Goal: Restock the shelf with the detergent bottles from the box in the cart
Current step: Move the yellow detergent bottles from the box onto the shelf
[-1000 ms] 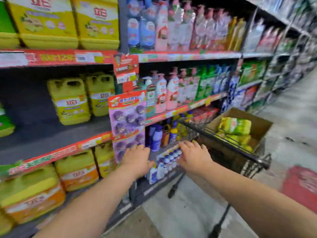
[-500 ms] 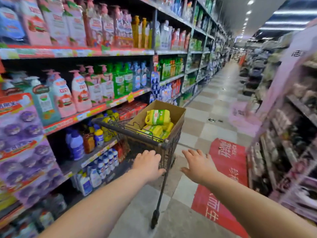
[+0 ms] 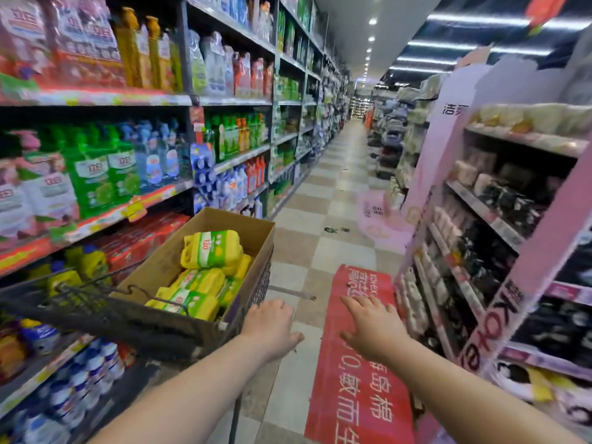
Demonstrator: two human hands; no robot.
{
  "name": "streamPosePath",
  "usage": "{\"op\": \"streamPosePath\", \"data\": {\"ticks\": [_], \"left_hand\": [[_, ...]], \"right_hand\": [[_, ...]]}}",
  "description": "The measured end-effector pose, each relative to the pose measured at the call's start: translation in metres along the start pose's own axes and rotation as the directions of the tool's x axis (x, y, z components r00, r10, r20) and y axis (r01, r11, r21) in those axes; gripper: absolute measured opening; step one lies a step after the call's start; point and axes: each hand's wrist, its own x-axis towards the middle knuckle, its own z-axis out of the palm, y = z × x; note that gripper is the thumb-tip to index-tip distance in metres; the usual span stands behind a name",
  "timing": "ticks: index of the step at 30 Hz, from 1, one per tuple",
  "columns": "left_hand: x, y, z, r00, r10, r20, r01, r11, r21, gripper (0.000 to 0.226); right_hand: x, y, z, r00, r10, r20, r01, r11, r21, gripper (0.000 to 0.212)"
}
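1. Detergent bottles (image 3: pixel 211 253) lie stacked in the box (image 3: pixel 224 221), just ahead-left of your left hand (image 3: pixel 272 328). The box rides in the cart (image 3: pixel 96 307), likely so stock sits beside the shelf (image 3: pixel 105 216).
2. Left hand: fingers relaxed, at the cart's near corner; can't tell if touching.
3. Right hand (image 3: pixel 371 328): fingers spread, empty, above the red mat (image 3: pixel 355 395).

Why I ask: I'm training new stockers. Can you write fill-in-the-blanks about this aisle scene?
1. The yellow detergent bottles lie in a cardboard ____ inside the cart.
2. The right hand hovers above a ____ floor mat.
3. The green pump bottles stand on shelves to the person's ____.
Missing words: box; red; left.
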Motion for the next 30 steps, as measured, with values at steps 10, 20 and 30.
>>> {"op": "streamPosePath", "data": {"ticks": [10, 20, 30], "left_hand": [[0.156, -0.047, 0.013, 0.998, -0.028, 0.056, 0.029, 0.999, -0.025, 0.056], [0.268, -0.103, 0.033, 0.949, -0.293, 0.119, 0.299, 0.954, -0.032, 0.055], [0.358, -0.125, 0.039, 0.808, -0.569, 0.151, 0.585, 0.805, -0.095, 0.055]], "right_hand": [[0.158, 0.025, 0.009, 0.997, 0.006, 0.079, -0.004, 1.0, -0.03, 0.068], [0.341, 0.033, 0.031, 0.967, -0.228, 0.116, 0.231, 0.973, -0.015, 0.065], [0.518, 0.026, 0.028, 0.825, -0.535, 0.181, 0.551, 0.833, -0.047, 0.065]]}}
